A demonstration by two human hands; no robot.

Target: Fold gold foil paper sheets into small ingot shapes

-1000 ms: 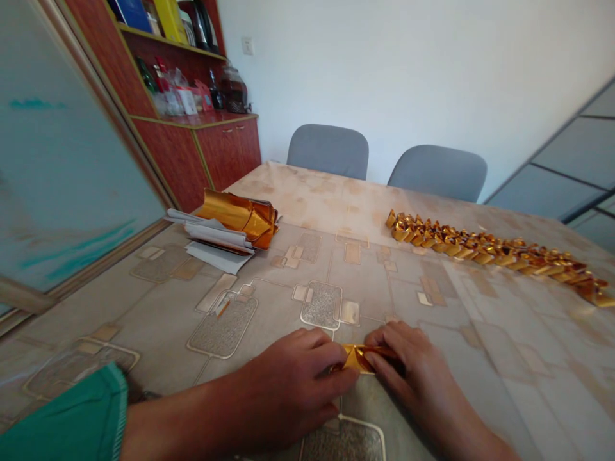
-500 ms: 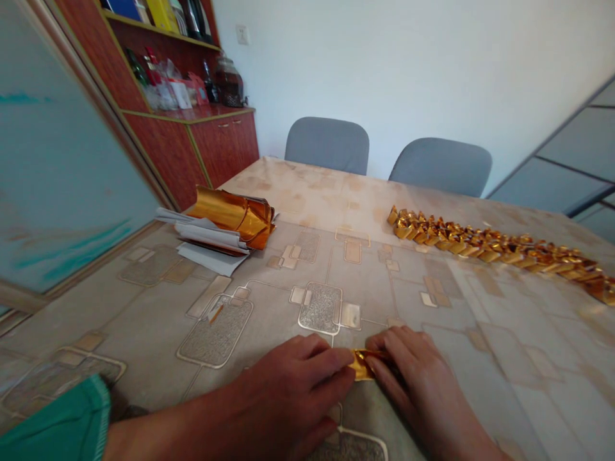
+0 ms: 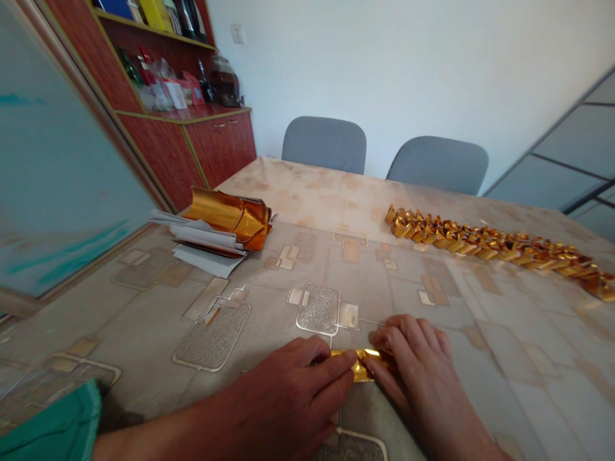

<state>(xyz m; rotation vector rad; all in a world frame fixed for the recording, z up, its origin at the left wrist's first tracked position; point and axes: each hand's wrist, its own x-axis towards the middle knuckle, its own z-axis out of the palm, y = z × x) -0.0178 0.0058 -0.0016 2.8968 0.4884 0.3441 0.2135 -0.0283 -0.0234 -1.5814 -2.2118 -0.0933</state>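
Between my hands, at the near side of the table, lies a narrow folded strip of gold foil paper [image 3: 362, 370]. My left hand [image 3: 300, 390] grips its left part, fingers closed and pressed down on it. The right end is under my right hand [image 3: 416, 368], whose thumb lies along the foil with the fingers curled over it. Both hands cover much of the strip, so its ends are hidden. Farther off at the left is a stack of gold foil paper sheets [image 3: 230, 216] with white-backed sheets [image 3: 206, 242]. Folded gold pieces [image 3: 480, 240] form a long row at the right.
A patterned cloth covers the table [image 3: 288, 301]. A small paper scrap [image 3: 213, 315] lies left of centre. Two grey chairs [image 3: 324, 144] stand at the far edge. A red-brown cabinet [image 3: 218, 144] with bottles and a glass jar [image 3: 224, 80] is at the back left.
More of the gold strip now shows above my left fingers. My right fingers have lifted slightly and shifted over the foil. The view has moved a little.
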